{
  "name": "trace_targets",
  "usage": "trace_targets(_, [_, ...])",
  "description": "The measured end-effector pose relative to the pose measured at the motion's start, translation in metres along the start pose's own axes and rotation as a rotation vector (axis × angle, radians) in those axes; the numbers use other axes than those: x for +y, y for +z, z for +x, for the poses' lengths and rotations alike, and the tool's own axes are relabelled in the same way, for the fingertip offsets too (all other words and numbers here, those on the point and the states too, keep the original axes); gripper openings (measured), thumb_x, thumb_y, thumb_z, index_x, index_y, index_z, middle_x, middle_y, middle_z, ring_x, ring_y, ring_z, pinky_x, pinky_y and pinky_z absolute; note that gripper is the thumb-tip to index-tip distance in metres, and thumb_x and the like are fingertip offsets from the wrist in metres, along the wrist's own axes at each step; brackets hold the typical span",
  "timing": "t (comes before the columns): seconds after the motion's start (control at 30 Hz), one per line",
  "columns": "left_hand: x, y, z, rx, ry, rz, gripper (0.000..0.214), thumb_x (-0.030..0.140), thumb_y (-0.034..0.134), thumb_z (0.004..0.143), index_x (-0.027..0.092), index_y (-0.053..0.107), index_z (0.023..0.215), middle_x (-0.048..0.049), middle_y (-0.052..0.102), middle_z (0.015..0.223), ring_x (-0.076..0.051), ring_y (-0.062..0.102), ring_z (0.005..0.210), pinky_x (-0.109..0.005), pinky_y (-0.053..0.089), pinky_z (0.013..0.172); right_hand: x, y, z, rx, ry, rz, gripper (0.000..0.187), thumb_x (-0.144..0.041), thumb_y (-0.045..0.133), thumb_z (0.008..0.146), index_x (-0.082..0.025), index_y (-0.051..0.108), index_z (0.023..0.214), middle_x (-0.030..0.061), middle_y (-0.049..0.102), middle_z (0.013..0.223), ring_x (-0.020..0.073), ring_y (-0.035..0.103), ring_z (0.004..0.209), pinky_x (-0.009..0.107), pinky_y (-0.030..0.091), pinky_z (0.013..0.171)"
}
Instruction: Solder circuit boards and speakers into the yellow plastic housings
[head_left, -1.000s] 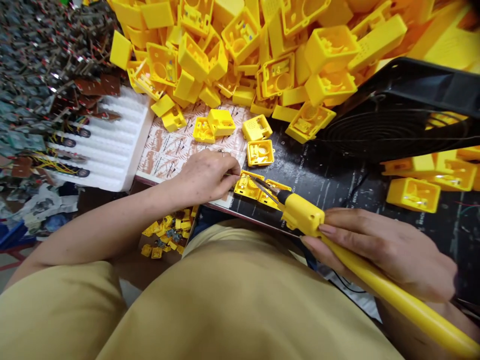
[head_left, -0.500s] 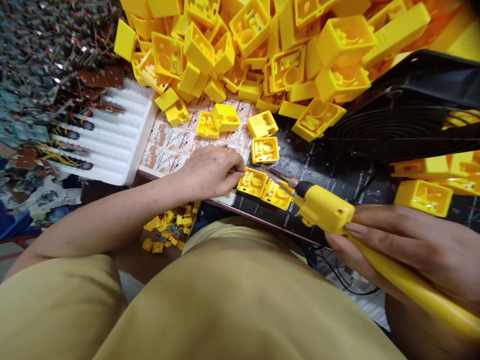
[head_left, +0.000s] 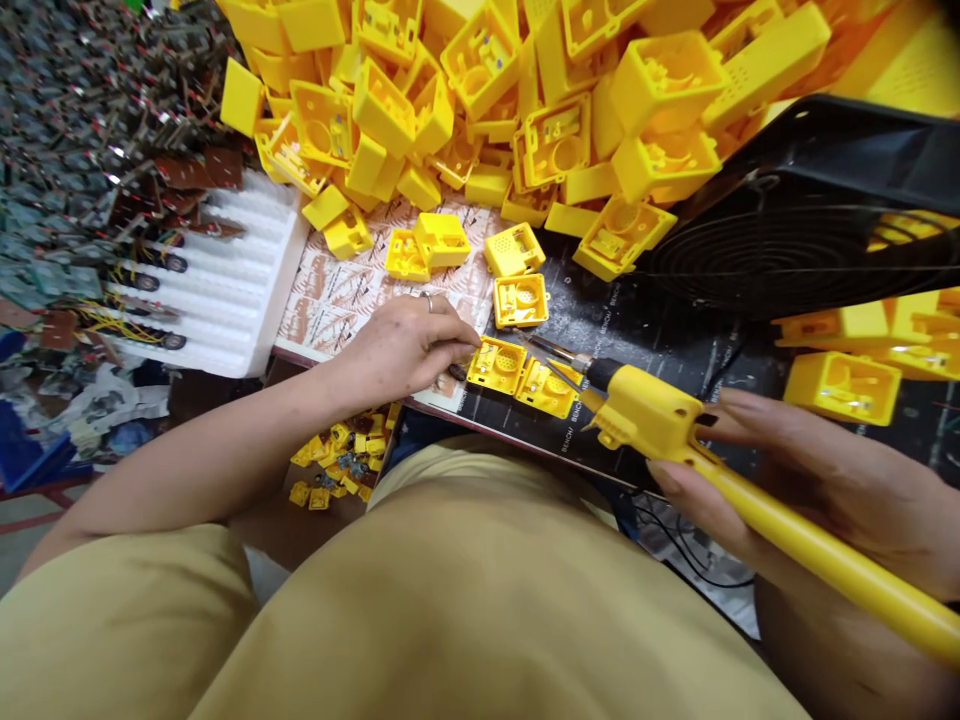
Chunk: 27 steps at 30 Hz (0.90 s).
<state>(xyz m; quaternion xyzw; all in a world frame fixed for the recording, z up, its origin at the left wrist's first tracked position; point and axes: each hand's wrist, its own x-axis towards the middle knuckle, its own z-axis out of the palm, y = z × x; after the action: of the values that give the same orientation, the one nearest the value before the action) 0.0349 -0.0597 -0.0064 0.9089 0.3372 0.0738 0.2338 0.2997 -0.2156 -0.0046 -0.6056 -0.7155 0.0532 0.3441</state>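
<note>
The yellow soldering iron (head_left: 652, 420) was gripped by the right hand (head_left: 810, 480), its upper fingers lifted off the handle since the last view. Its tip was held near a yellow plastic housing (head_left: 544, 393) on the black bench mat (head_left: 637, 350). Whether the curled left hand (head_left: 401, 350) grasped anything could not be told.

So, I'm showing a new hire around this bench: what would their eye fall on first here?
First, the heap of yellow plastic housings filling the top of the view. Below it, the right hand holds a yellow-handled tool, its metal tip reaching over two housings near the left hand. At right, a black fan guard stands out.
</note>
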Motion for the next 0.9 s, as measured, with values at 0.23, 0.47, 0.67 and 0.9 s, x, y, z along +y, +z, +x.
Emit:
trace_targets(0.23, [0.005,-0.006,0.006,-0.118,0.004,-0.002,0.010,0.018,0.059,0.083,0.018,0.069,0.082,0.0017,0.074,0.081,-0.013,0.066,0.076,-0.031,0.041,0.088,0.000,-0.005,0.008,-0.114,-0.227,0.248,0.058,-0.012,0.074,0.076,-0.024,0.052,0.128,0.0019,0.069,0.082,0.0144,0.067,0.074,0.023,0.057,0.058])
trace_targets(0.47, [0.010,-0.014,0.015,-0.307,-0.035,-0.007,0.011,0.016,0.059,0.081,0.018,0.069,0.079,0.0016,0.073,0.081,-0.012,0.063,0.075,-0.028,0.040,0.083,-0.007,-0.007,0.005,-0.087,-0.160,0.134,0.047,-0.017,0.070,0.082,-0.023,0.054,0.126,0.0020,0.069,0.086,0.0128,0.067,0.077,0.022,0.056,0.067])
trace_targets(0.67, [0.011,-0.017,0.017,-0.397,-0.189,-0.222,0.013,0.014,0.056,0.079,0.015,0.068,0.084,0.0018,0.069,0.076,-0.010,0.060,0.070,-0.019,0.038,0.064,-0.006,-0.008,0.009,-0.091,-0.203,0.195,0.051,-0.014,0.069,0.082,-0.022,0.052,0.129,0.0008,0.068,0.080,0.0123,0.065,0.075,0.023,0.055,0.067])
trace_targets(0.9, [0.019,-0.017,0.023,-0.364,-0.211,-0.066,0.013,0.013,0.060,0.073,0.015,0.071,0.079,0.0023,0.069,0.070,-0.009,0.058,0.063,-0.020,0.036,0.062,-0.002,-0.007,0.006,-0.143,-0.207,0.259,0.049,-0.015,0.064,0.087,-0.023,0.048,0.133,0.0022,0.067,0.085,0.0114,0.065,0.083,0.023,0.054,0.076])
